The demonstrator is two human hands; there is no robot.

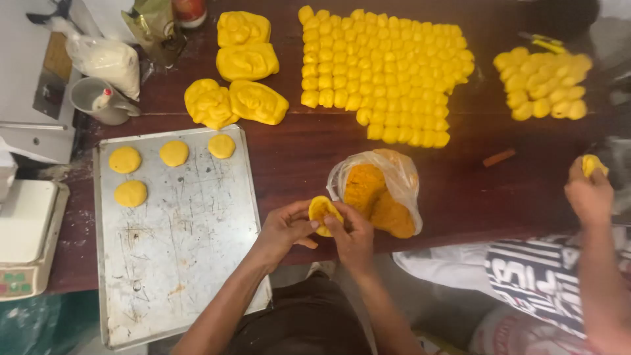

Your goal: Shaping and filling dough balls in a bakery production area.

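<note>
The left hand (284, 229) and right hand (350, 238) are pinching a yellow dough piece (323, 212) between curled fingers, just beside the plastic bag of filling (381, 190) (a co-worker's hand (588, 194) is gripping another piece at the right), near the metal tray (190, 263).

- Your left hand (284, 229) and right hand (351, 238) wrap the dough piece (323, 212), so you only see its top.
- The bag (381, 190) is cloudy plastic, so the orange filling inside looks vague.
- The tray (174, 236) runs off the bottom edge.
- The scale (26, 240) is cropped on the left.
- The co-worker's hand (588, 190) hides most of its dough, and that arm leaves frame.
</note>
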